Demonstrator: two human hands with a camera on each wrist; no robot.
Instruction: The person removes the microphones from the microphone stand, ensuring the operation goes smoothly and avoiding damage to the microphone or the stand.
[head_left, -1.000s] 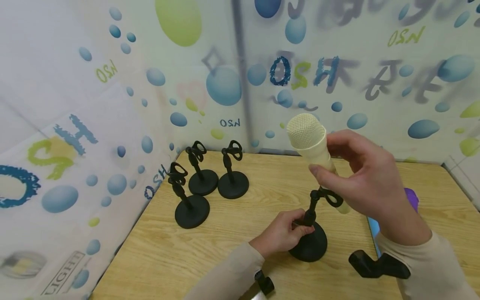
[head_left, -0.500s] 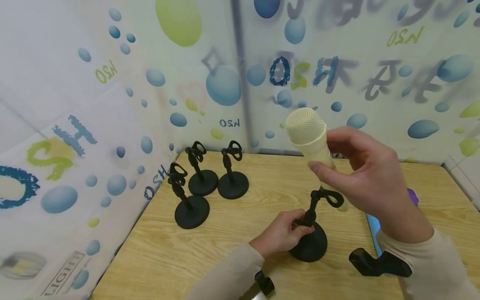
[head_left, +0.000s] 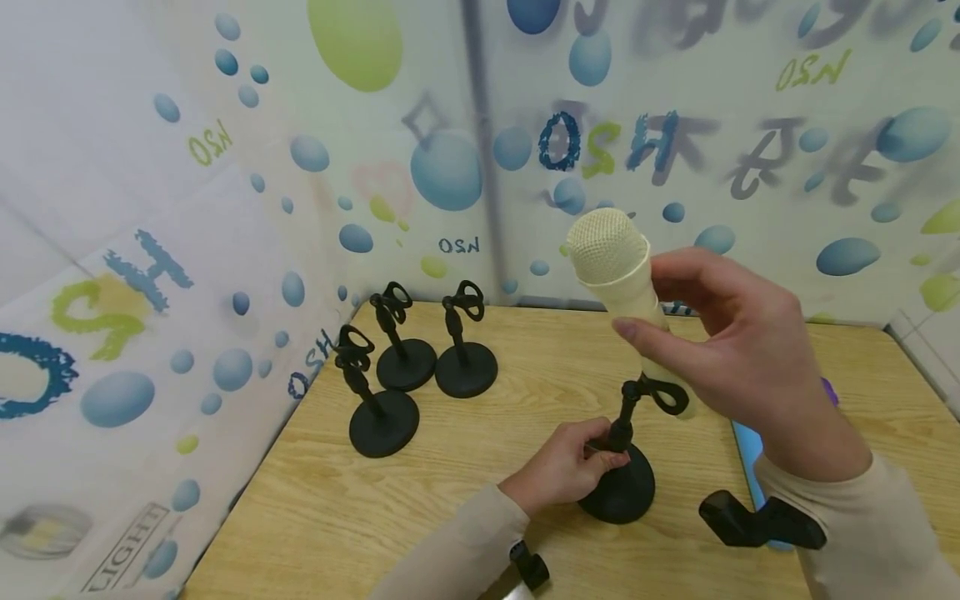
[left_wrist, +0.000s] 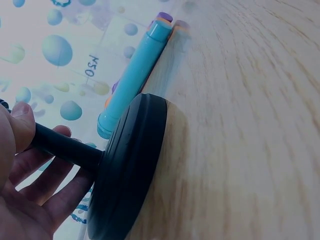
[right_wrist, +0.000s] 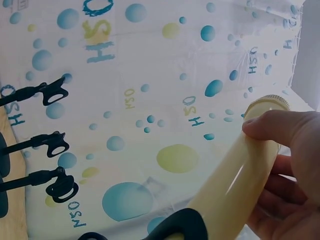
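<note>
My right hand (head_left: 738, 358) pinches a cream microphone (head_left: 609, 254) just below its mesh head, which tilts up and to the left. The lower end of the handle overlaps the clip (head_left: 663, 397) of a black desktop microphone stand (head_left: 621, 492). In the right wrist view, the dark clip (right_wrist: 187, 222) curves across the handle (right_wrist: 237, 182), below the thumb. My left hand (head_left: 566, 467) grips the stand's short post just above the round base. The left wrist view shows fingers around that post, with the base (left_wrist: 132, 165) on the wooden table.
Three more black microphone stands (head_left: 384, 423) are grouped at the back left of the table (head_left: 465, 533). A blue microphone (left_wrist: 137, 70) lies near the right, with purple and orange things behind it. Printed sheets (head_left: 420, 250) line the back and left sides.
My right hand and the microphone have risen slightly, the mesh head drifting up and a little left. My left hand and the stand have stayed in place.
</note>
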